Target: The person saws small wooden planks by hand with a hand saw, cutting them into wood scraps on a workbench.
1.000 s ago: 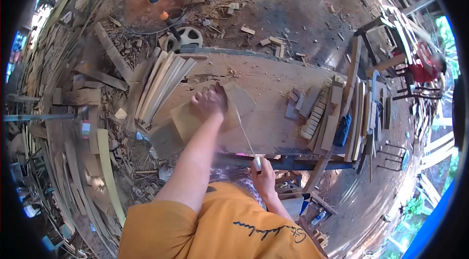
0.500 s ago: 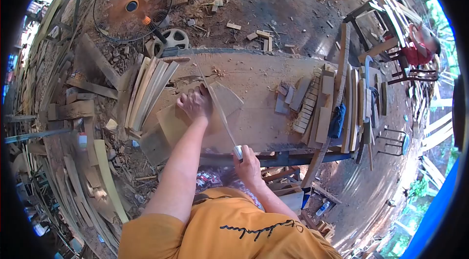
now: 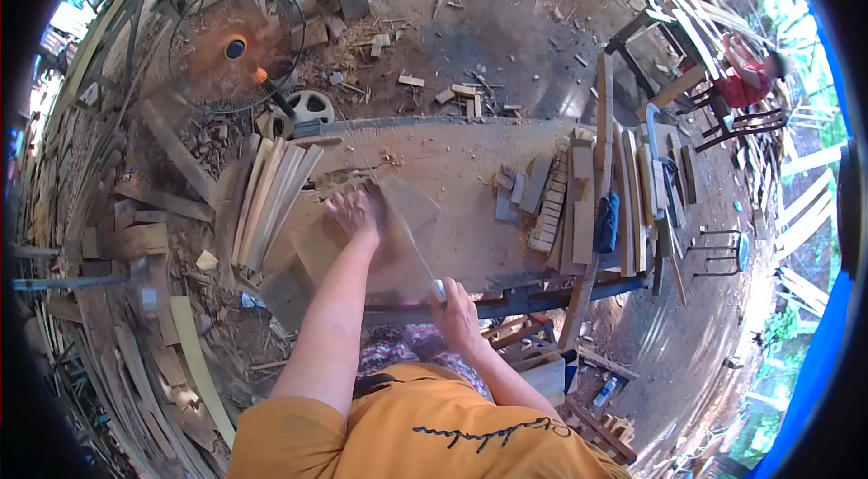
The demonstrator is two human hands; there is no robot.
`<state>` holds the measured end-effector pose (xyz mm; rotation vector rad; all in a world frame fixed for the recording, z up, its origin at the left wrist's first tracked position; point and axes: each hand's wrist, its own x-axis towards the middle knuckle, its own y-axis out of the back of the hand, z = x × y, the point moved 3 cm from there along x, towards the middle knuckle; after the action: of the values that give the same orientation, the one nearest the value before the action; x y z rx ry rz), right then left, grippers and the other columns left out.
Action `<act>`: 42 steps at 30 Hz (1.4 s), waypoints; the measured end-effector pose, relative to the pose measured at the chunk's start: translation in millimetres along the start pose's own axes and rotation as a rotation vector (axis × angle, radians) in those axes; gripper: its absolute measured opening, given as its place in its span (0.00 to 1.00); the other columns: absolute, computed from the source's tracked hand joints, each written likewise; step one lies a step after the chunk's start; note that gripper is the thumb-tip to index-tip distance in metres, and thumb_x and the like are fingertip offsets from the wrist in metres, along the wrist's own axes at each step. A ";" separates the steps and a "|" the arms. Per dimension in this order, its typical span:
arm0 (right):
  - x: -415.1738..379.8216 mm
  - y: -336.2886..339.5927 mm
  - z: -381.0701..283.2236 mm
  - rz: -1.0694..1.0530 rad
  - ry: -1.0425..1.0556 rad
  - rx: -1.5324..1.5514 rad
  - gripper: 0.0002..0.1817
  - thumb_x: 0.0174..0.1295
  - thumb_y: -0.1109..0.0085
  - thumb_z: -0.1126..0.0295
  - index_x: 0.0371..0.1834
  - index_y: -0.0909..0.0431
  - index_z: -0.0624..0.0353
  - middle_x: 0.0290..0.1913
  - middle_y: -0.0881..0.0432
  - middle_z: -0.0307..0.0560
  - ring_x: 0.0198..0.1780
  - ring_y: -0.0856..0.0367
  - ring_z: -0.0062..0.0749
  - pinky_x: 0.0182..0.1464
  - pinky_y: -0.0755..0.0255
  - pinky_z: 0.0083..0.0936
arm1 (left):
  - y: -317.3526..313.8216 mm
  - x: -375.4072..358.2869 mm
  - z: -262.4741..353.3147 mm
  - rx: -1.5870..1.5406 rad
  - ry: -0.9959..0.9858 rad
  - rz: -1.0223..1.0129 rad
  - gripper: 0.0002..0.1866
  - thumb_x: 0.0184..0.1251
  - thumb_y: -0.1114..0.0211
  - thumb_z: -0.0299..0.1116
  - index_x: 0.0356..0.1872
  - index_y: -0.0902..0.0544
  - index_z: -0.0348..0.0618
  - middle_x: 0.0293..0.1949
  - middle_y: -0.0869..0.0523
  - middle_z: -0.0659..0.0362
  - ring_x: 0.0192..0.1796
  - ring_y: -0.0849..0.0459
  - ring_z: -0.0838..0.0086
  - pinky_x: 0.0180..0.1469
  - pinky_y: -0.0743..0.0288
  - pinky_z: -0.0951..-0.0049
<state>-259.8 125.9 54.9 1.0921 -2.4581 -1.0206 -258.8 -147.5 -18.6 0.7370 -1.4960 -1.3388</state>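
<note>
My left hand (image 3: pixel 356 213) lies with fingers spread on a thin brown board (image 3: pixel 316 242), which rests on the wooden workbench (image 3: pixel 484 173). My right hand (image 3: pixel 458 314) is closed around the pale handle of a handsaw (image 3: pixel 407 233), near the bench's front edge. The long, narrow blade runs diagonally across the board, just right of my left hand, and points toward the back of the bench. Part of the board shows on each side of the blade. The teeth and the depth of any cut cannot be made out.
Wood strips (image 3: pixel 271 199) lean at the bench's left end. Wood blocks (image 3: pixel 535 183) and a long upright plank (image 3: pixel 603 117) stand at its right. A fan (image 3: pixel 235 50) stands behind, a stool (image 3: pixel 723 251) at right. A person in red (image 3: pixel 746 86) sits far right.
The whole view has shifted, so the bench appears lower. The saw has slid slightly forward across the board with my right hand. My left hand stays on the board.
</note>
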 end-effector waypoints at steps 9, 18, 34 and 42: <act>-4.0 7.6 -16.6 0.062 -0.034 -0.014 0.14 0.65 0.40 0.65 0.49 0.30 0.58 0.36 0.23 0.58 0.37 0.20 0.61 0.35 0.25 0.49 | -16.7 0.1 -10.6 -0.011 0.064 -0.105 0.25 0.72 0.54 0.47 0.25 0.11 0.47 0.31 0.11 0.57 0.44 0.16 0.66 0.57 0.37 0.56; 12.3 -5.4 -8.0 0.088 -0.104 0.020 0.12 0.64 0.38 0.64 0.43 0.29 0.58 0.36 0.21 0.58 0.37 0.20 0.62 0.35 0.25 0.51 | -2.3 7.6 -1.0 -0.046 0.046 -0.162 0.26 0.73 0.55 0.49 0.27 0.10 0.48 0.36 0.10 0.55 0.44 0.15 0.64 0.56 0.37 0.58; 44.5 -8.6 -15.5 0.071 -0.118 0.034 0.11 0.65 0.40 0.65 0.40 0.29 0.58 0.36 0.22 0.59 0.39 0.21 0.62 0.39 0.28 0.50 | -127.9 -11.7 -34.5 -0.167 -0.152 0.198 0.22 0.75 0.56 0.47 0.43 0.15 0.47 0.40 0.12 0.56 0.49 0.17 0.68 0.59 0.35 0.58; 25.1 17.2 -12.5 -0.053 -0.035 -0.047 0.12 0.63 0.38 0.65 0.43 0.28 0.56 0.35 0.23 0.56 0.36 0.20 0.59 0.36 0.25 0.48 | 23.2 15.1 -20.1 -0.007 0.195 -0.399 0.26 0.77 0.61 0.50 0.43 0.14 0.50 0.38 0.11 0.58 0.50 0.16 0.61 0.59 0.34 0.52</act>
<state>-280.2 109.5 74.9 1.1400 -2.4313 -1.1160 -242.0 -163.7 6.3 1.1715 -1.2284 -1.5116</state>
